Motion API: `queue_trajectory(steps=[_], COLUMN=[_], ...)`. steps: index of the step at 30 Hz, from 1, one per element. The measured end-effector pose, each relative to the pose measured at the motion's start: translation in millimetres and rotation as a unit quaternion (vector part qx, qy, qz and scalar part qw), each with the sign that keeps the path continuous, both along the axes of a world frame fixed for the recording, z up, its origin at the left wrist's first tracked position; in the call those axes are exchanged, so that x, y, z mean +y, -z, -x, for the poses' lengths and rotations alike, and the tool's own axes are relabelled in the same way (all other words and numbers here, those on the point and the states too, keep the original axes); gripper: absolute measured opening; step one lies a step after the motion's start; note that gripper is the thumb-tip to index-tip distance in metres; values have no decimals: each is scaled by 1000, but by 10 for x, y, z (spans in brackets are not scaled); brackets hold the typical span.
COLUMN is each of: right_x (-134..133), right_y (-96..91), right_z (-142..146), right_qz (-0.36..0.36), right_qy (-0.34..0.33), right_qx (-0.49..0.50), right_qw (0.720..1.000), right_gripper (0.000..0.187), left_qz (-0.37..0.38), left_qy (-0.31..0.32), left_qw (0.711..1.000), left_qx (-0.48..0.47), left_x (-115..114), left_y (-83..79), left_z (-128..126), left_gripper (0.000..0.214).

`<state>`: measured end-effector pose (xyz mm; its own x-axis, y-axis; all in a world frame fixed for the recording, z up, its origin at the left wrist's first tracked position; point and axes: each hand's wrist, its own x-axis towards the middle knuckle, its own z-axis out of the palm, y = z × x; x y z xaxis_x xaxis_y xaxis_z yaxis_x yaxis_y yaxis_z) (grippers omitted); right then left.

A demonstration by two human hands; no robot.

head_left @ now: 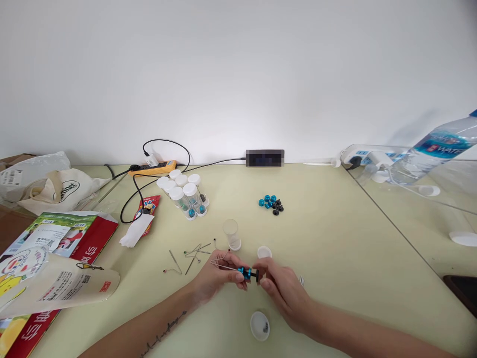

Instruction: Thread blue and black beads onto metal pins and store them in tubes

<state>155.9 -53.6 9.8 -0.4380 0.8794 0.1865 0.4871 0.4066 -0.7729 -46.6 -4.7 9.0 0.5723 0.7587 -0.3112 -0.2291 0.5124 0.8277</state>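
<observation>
My left hand is closed on a small blue metal part, with a thin bent metal wire reaching back over the fingers. My right hand pinches a black disc-ended piece that lines up with the blue part, its stem reaching it. Just beyond the hands stand a clear tube with a white base and a white cap. Nearer me, a white cap holds tiny dark bits. Several bent wires lie left of my left hand.
Several capped clear tubes stand at the back left. Loose blue knobs and black pieces are grouped beyond my hands. Packages crowd the left, a water bottle the right. A black cable crosses the back.
</observation>
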Motion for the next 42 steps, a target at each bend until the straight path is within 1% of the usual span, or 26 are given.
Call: queue_trajectory(steps=[4, 8, 13, 16, 19, 22, 24, 27, 29, 31, 33, 36, 38, 40, 42], right_x=[-17, -5, 28, 34, 29, 21, 16, 13, 17, 27, 40, 57, 62, 62, 60], right_y=[-25, -30, 7, 16, -2, -17, -9, 19, 32, 37, 37, 35, 35, 33, 32], right_z=[-7, 2, 13, 13, 24, 50, 61, 49, 29, 14, 13, 32, 44, 44, 31], right_qz=[-13, 0, 5, 9, 8, -4, -4, 23, 34, 25, 12, -7, -23, -38, -43], right_qy=[-11, -20, -21, -17, -1, 29, 45, 53, 45, 34, 29, 30, 33, 36, 33], right_qx=[-12, -13, -19, -17, -23, -11, 12, 33, 32, 27, 23, 25, 35, 39, 25], right_qw=[1000, 1000, 1000, 1000, 1000, 1000, 999, 998, 998, 999, 999, 999, 999, 998, 998], right_gripper=[34, 32, 33, 32, 24, 12, 14, 18, 14, 11, 13, 9, 10, 13, 9], left_qz=[2, -9, -13, -19, -24, -21, -16, -16, -18, -18, -17, -14, -14, -14, -16], left_qy=[-8, 5, -1, 8, 11, -5, -15, -15, -9, -4, -3, -12, -17, -17, -9], left_qw=[1000, 1000, 1000, 1000, 1000, 1000, 1000, 1000, 1000, 1000, 1000, 1000, 1000, 1000, 1000], left_qx=[-10, -29, -26, -20, -17, -19, -20, -16, -11, -8, -8, -10, -9, -8, -9], left_x=[1, 0, 4, 1, 2, 12, 17, 14, 7, 2, 2, 10, 15, 16, 12], left_y=[-5, 15, 31, 29, 30, 43, 52, 53, 44, 33, 26, 26, 28, 31, 33], left_z=[6, 8, 10, 10, 10, 11, 12, 12, 11, 10, 8, 6, 6, 8, 10], left_gripper=[22, 18, 18, 19, 19, 17, 17, 19, 20, 19, 19, 18, 18, 17, 17])
